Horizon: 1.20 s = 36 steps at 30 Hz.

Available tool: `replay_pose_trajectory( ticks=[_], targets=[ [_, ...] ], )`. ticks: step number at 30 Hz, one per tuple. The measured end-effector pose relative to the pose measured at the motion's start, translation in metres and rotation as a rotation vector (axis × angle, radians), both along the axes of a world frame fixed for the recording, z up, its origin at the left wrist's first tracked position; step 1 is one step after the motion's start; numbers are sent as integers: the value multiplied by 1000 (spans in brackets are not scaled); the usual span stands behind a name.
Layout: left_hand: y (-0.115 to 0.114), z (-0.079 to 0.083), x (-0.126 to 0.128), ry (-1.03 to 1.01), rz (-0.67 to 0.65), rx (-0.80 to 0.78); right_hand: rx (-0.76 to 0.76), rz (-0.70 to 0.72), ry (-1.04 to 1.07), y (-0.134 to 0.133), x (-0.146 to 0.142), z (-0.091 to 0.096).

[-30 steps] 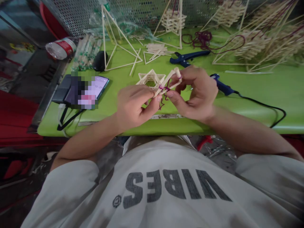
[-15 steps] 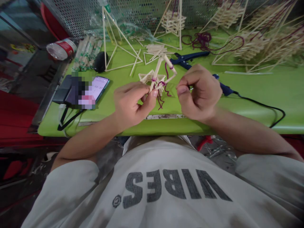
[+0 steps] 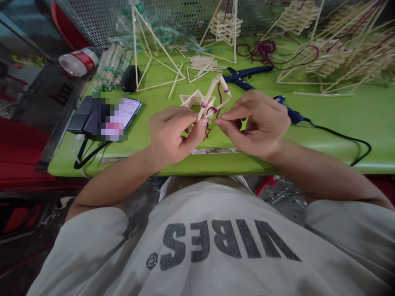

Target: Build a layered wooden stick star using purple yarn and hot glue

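Note:
Between thumb and fingers, my left hand (image 3: pixel 175 133) pinches the lower corner of a small frame of pale wooden sticks (image 3: pixel 211 89). Purple yarn (image 3: pixel 220 95) is tied round the frame's sticks, and loose ends dangle from it. My right hand (image 3: pixel 257 123) is closed in a pinch on one of these yarn ends, just right of the frame. Behind the frame, a star-shaped stack of sticks (image 3: pixel 193 98) lies on the green table (image 3: pixel 166 162). The stack is partly hidden by my left hand and the frame.
Blue pliers (image 3: pixel 247 74) and a blue glue gun (image 3: pixel 293 115) with a black cord lie beyond my right hand. A phone (image 3: pixel 131 111) and a stick pyramid (image 3: pixel 160 84) are at left. More stick structures (image 3: pixel 330 57) and a purple yarn tangle (image 3: pixel 262 51) stand at the back right.
My right hand has moved left toward the frame and now pinches a yarn end. The frame in my left hand has shifted slightly right.

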<state>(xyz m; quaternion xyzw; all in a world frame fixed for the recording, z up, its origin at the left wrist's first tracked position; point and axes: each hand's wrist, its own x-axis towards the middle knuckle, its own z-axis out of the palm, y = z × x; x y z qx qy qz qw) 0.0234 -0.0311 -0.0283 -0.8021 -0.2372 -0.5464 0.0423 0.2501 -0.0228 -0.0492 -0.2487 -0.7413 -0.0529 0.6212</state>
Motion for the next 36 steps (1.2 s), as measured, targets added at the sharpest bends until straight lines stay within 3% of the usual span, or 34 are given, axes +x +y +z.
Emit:
replay_pose_trajectory(
  ticks=[6,11,14,18,22,26,30,36],
  targets=[
    [4,-2,-1,68,29,155,-149,40,-59,2,4,-7],
    [6,-5,-4,139,80,187,30,130,45,6,-1,-5],
    [7,-6,-3,149,92,220,21,104,51,8,-2,-7],
    [9,-5,-3,126,7,256,50,41,54,5,-2,-7],
    [11,-12,-5,117,1,217,45,-46,56,1,-5,-1],
    [12,-18,-8,170,51,166,65,5,101,2,-7,3],
    [11,-13,-7,199,100,220,-4,44,94,7,-2,-4],
    [8,-1,-4,85,8,224,-50,42,81,13,0,-9]
  ],
)
